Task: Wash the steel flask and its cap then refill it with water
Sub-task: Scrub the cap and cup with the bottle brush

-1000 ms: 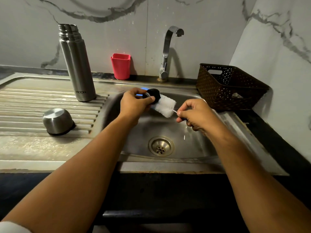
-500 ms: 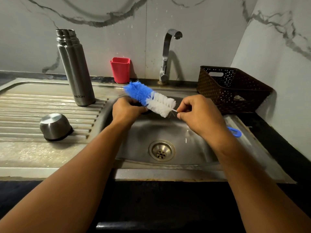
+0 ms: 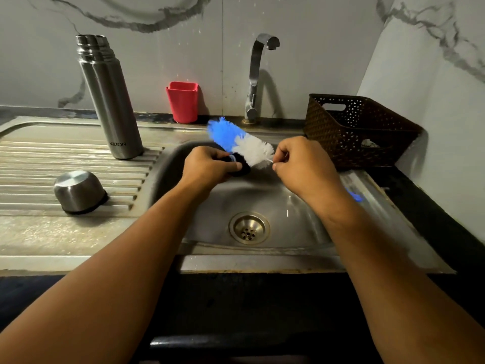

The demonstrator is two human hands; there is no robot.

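Steel flask (image 3: 110, 101) upright, mouth up | left hand (image 3: 207, 166) grips black cap (image 3: 241, 167) | right hand (image 3: 304, 166) pinches brush (image 3: 245, 147) stem

Steel drainboard (image 3: 39, 164) carries upright flask (image 3: 110, 101) and inverted cap (image 3: 78, 191).

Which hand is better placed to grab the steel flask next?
Probably left: the flask stands nearer the left hand, though it holds a black cap. The right hand, farther away, pinches the brush stem.

Open room low in the sink (image 3: 288, 206) around the drain (image 3: 248, 227). Flask (image 3: 110, 101) and cap (image 3: 78, 191) stand on the left drainboard (image 3: 39, 158). Basket (image 3: 354, 132) crowds the right, tap (image 3: 256, 74) arches behind.
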